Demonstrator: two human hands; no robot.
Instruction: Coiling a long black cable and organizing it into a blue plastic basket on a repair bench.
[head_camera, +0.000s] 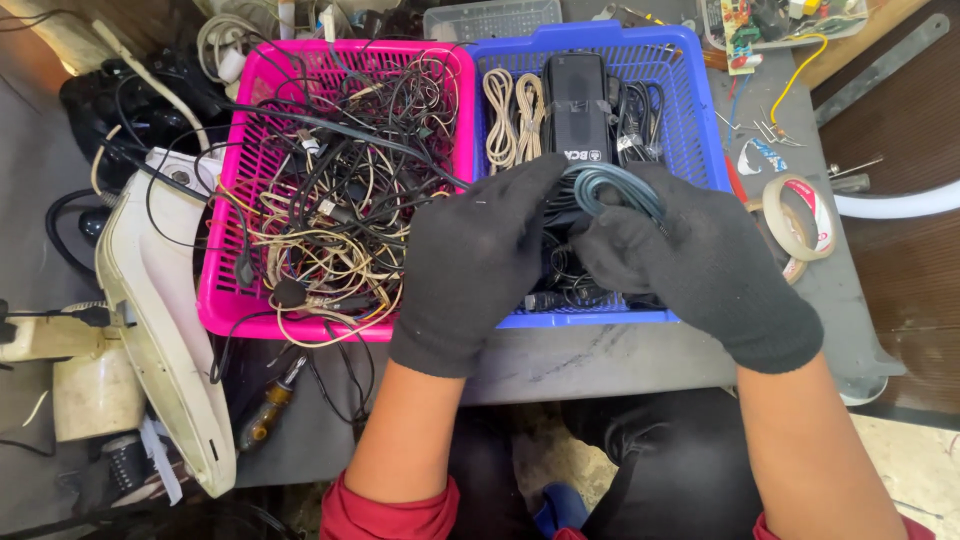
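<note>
Here both gloved hands — left hand (470, 262), right hand (700, 262) — pinch a coiled grey cable (612, 188) between their fingers, above the blue basket (700, 110). Loosened fingers could let the coil spring open, snagging the tangled wires (340, 200) left of them.

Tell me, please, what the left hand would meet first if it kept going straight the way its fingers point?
Probably the coiled grey cable at the left hand's fingertips, then the right hand also holding it; depth is unclear.
</note>
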